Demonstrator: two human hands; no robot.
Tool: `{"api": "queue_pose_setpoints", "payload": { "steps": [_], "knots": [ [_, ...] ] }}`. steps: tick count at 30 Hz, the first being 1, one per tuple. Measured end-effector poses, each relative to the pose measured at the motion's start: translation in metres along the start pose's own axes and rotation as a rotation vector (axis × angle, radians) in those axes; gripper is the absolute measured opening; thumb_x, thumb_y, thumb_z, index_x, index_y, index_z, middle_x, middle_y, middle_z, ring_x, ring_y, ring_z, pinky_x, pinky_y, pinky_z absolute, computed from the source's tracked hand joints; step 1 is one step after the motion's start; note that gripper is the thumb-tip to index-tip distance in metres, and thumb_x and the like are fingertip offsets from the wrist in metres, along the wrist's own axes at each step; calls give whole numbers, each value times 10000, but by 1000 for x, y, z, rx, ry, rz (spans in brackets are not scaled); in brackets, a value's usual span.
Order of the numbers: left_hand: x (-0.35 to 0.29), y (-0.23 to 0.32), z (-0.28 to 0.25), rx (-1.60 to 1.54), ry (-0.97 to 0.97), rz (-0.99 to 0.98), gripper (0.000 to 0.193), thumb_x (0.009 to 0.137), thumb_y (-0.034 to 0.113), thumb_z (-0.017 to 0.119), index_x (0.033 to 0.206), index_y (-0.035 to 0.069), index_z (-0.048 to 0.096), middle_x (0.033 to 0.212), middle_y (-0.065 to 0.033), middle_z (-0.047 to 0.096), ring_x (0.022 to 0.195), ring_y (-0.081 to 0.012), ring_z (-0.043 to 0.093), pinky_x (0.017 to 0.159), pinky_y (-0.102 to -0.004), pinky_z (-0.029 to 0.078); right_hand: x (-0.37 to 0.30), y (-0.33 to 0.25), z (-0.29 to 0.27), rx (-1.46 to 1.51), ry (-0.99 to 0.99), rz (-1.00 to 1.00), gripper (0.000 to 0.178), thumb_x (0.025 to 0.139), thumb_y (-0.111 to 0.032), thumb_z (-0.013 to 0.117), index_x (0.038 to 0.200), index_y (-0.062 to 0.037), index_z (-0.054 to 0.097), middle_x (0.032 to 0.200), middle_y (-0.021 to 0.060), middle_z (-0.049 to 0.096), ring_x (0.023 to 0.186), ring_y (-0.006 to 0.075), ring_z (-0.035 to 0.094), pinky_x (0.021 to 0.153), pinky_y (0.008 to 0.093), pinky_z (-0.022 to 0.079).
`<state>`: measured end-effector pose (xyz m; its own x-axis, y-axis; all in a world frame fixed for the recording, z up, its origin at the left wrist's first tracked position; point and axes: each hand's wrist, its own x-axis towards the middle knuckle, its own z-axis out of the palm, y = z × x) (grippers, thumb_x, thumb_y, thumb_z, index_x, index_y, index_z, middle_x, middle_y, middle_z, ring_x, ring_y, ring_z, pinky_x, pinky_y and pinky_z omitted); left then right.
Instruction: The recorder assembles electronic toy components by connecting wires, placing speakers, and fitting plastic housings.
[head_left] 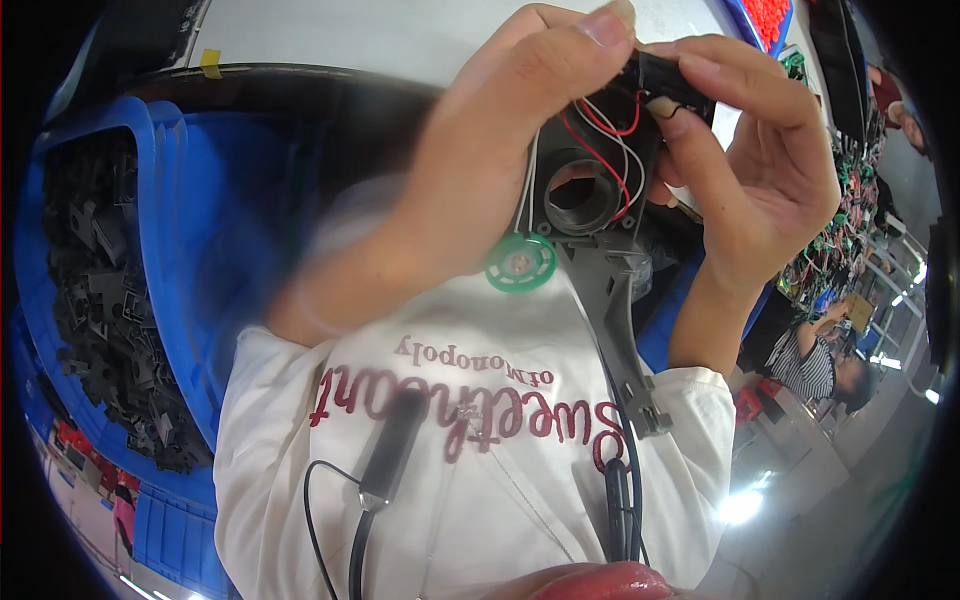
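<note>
A dark plastic housing (648, 150) with a round ringed opening is held up between my two hands near the top. My left hand (490, 130) grips its left side, thumb over the upper edge. With thumb and fingers, my right hand (755, 170) pinches a small black block (680, 82) at the housing's upper right. Red and white wires (622, 165) loop across the housing. A green round disc (520, 263), like a small speaker, hangs from white wires below my left hand. A long grey plastic piece (622, 340) extends downward from the housing. My left fingertips are partly hidden.
At left stands a blue bin (155, 220) full of dark plastic parts (100, 250). A white tabletop (380, 40) lies beyond my hands. Red pieces (766, 18) fill a blue tray at upper right. Wired parts (845, 215) and a person in stripes (805, 362) are at right.
</note>
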<state>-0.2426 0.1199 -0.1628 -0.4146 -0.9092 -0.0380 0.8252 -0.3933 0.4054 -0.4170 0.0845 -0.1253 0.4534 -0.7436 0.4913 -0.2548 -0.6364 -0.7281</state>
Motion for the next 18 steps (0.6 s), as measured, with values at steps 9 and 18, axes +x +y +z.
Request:
{"api": "queue_pose_setpoints", "payload": {
  "steps": [9,18],
  "knots": [
    [1,-11,-1,272,45,34,525,962,443,383,1109,-49,494,903,-213,634,730,-233,657,656,-315,558,1,-20,-2,-139,-20,293,147,751,57,677,892,72,636,1021,170,632,984,226,593,915,314,419],
    [3,-8,2,423,52,100,535,942,458,439,1124,-45,448,992,-245,601,751,-241,645,654,-329,551,11,-50,9,-212,32,282,200,654,50,690,849,68,652,966,187,611,906,233,590,855,334,443]
  ]
}}
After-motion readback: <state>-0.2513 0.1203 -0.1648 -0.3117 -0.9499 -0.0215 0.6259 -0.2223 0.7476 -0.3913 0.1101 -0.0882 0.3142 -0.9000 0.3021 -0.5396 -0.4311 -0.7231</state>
